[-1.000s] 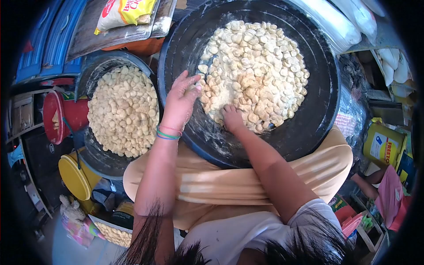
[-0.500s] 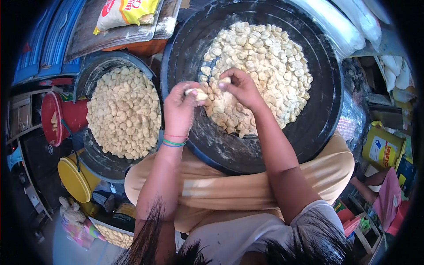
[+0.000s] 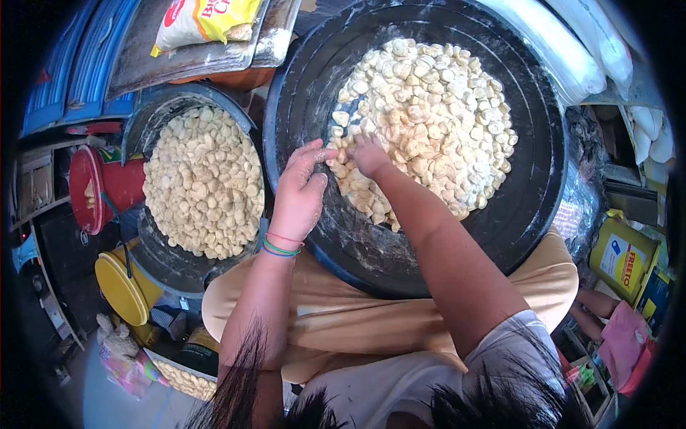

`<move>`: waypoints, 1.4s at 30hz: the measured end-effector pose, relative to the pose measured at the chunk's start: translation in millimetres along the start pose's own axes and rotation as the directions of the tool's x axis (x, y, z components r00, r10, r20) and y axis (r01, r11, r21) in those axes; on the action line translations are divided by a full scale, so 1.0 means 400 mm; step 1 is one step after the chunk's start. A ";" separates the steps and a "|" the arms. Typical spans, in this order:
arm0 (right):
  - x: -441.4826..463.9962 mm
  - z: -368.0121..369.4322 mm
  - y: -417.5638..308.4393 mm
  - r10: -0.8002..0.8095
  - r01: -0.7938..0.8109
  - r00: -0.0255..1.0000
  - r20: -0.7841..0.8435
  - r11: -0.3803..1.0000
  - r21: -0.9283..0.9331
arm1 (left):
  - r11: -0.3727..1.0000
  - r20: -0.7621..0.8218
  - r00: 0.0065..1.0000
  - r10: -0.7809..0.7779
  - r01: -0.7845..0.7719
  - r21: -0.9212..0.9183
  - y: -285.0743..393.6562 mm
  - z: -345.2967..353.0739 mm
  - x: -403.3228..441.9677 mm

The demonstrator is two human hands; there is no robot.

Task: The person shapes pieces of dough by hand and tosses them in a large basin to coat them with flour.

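Observation:
A wide black basin (image 3: 529, 207) holds a heap of flour-dusted dough pieces (image 3: 457, 129). My left hand (image 3: 301, 189), with bands at its wrist, is over the basin's left side, fingers apart and nothing in it. My right hand (image 3: 369, 155) rests on the left part of the heap, its fingertips among the pieces, so what they touch is hidden. One loose piece (image 3: 341, 118) lies just above the two hands. Left of the basin, a smaller dark tub (image 3: 179, 275) is filled with similar pieces.
A yellow-and-white bag (image 3: 204, 25) lies on metal trays (image 3: 136, 68) at the upper left. A red bucket (image 3: 107, 189) and a yellow lidded bucket (image 3: 121, 289) stand at the left. At the right are a yellow-green container (image 3: 623, 257) and another person's arm (image 3: 592, 314).
Half a second ago both hands pinched dough pieces close together. Now my left hand has opened and is empty, and my right hand has gone down onto the heap. The basin appears slightly lower and further right.

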State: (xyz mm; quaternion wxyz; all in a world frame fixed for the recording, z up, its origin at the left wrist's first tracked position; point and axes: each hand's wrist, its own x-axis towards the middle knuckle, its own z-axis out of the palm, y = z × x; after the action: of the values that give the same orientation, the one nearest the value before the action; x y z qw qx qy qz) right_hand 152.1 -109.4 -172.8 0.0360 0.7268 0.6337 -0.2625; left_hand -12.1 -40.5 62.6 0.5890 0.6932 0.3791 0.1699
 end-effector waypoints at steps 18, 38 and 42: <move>-0.362 -0.414 -0.156 0.562 0.479 0.791 -0.241 -0.325 0.815 | 0.691 0.232 0.952 -0.201 0.305 -0.656 0.090 0.122 -0.058; -0.387 -0.428 -0.037 0.378 0.226 0.894 -0.239 0.080 0.971 | 0.908 -0.042 0.990 -0.135 0.106 -0.405 0.120 0.130 -0.001; -0.287 -0.232 0.111 0.540 -0.029 0.781 -0.315 0.534 0.845 | 0.989 -0.076 0.997 -0.034 0.023 -0.145 0.049 0.103 0.021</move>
State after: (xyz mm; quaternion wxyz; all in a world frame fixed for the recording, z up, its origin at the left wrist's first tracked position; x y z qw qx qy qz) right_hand 218.3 -186.1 -56.6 -0.4324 0.8016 0.2925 -0.2915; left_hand 27.8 -63.2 69.2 0.6246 0.6361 0.3984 0.2157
